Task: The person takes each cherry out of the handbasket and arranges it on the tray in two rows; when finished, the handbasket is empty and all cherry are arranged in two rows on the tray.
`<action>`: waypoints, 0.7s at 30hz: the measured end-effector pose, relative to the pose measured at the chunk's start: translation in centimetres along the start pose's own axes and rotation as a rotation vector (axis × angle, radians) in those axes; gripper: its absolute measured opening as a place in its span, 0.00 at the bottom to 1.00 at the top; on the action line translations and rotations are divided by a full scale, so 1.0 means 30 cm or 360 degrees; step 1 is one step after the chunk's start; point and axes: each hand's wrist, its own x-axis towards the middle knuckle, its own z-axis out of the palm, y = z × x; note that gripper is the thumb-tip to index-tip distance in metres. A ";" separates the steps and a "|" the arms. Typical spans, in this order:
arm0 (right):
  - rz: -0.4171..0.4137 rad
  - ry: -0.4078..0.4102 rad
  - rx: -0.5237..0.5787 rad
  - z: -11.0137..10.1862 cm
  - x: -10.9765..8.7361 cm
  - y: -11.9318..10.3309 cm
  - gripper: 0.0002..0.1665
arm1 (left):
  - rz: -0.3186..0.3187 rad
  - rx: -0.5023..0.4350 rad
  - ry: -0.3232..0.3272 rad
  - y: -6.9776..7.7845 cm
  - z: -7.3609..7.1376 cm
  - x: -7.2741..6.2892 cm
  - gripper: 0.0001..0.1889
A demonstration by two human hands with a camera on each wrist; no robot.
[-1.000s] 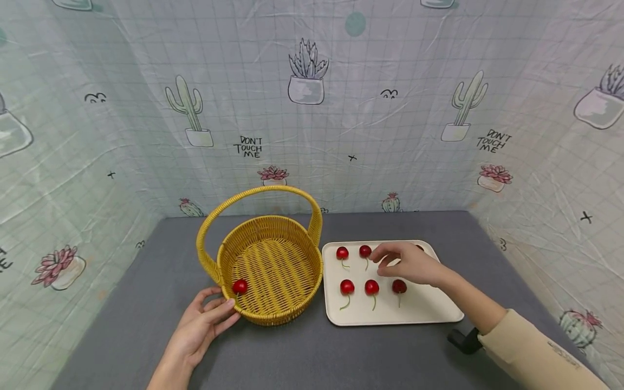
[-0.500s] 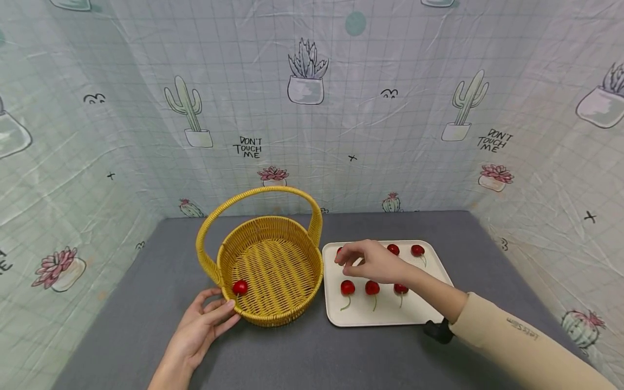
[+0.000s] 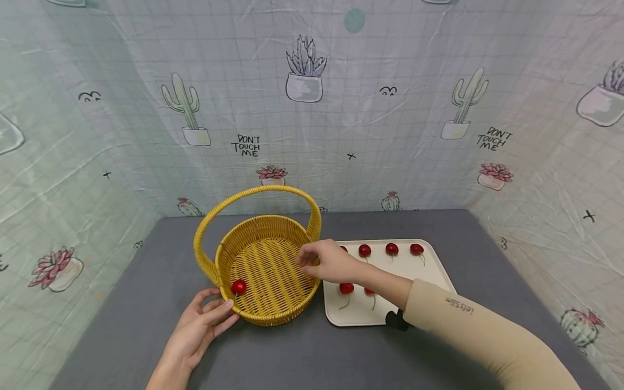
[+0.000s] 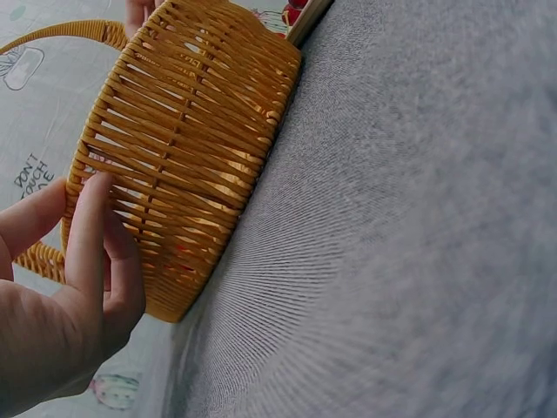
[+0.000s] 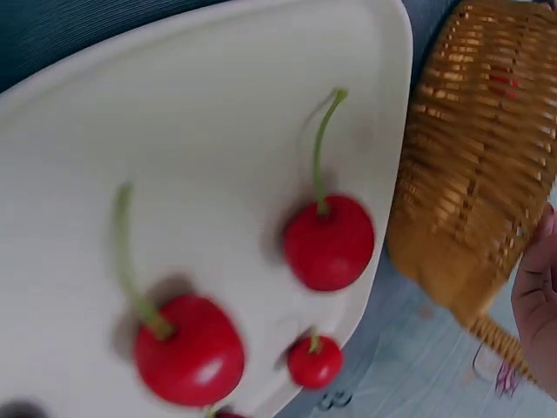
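Observation:
A round yellow woven basket with a tall arched handle stands left of centre, one red cherry lying inside near its front-left wall. My left hand grips the front-left rim; the left wrist view shows its fingers against the weave. Over the basket's right rim is my right hand, fingers bent toward the thumb and pointing left. I cannot tell whether anything is between its fingertips. Below its forearm, several stemmed cherries lie on a cream tray, some hidden by the arm.
The basket and tray sit side by side on a grey tabletop. A cactus-print sheet hangs behind and at both sides. The basket's arched handle rises above the bowl. A black wrist camera mount hangs under the right sleeve.
My right hand has moved left from over the tray to the basket's right rim. More of the back-row cherries show now. The left hand and the basket have stayed in place.

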 end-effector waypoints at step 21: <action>-0.0067 -0.0284 -0.0002 0.207 0.181 -0.059 0.11 | -0.0008 -0.0021 0.0016 -0.005 -0.001 0.006 0.26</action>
